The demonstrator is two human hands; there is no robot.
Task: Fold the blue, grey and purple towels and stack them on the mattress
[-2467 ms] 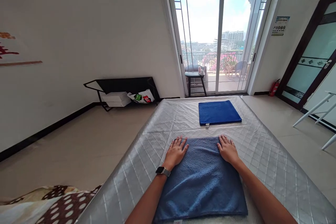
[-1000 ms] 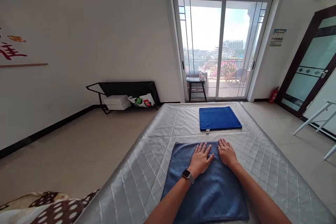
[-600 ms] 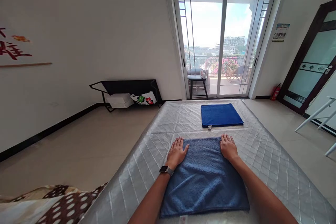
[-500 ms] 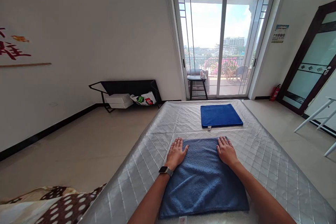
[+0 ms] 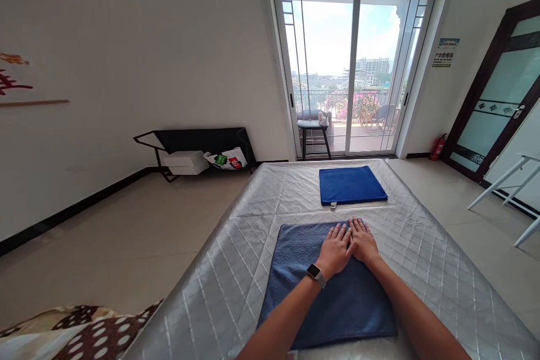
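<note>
A greyish-blue towel (image 5: 295, 259) lies spread flat on a silver quilted mattress (image 5: 228, 259). My left hand (image 5: 335, 248), with a watch (image 5: 315, 274) on its wrist, rests flat on the upper right part of this towel. Right beside it, my right hand (image 5: 363, 243) presses flat on the towel's far right corner. Both hands have their fingers stretched out, and the thumbs touch or nearly touch. Beyond the fingertips a folded bright blue towel (image 5: 353, 184) with a small white tag lies on the mattress.
A brown polka-dot cloth (image 5: 101, 337) is at the lower left. Against the wall stands a black-framed folded piece (image 5: 198, 140) with white boxes (image 5: 185, 162) and a bag (image 5: 226, 158). A dark stool (image 5: 313, 125) stands by the sliding glass door; white legs (image 5: 500, 184) show at right.
My left hand has moved right across the towel, from its far left corner to beside my right hand. The right hand stays at the far right corner. The view has shifted slightly.
</note>
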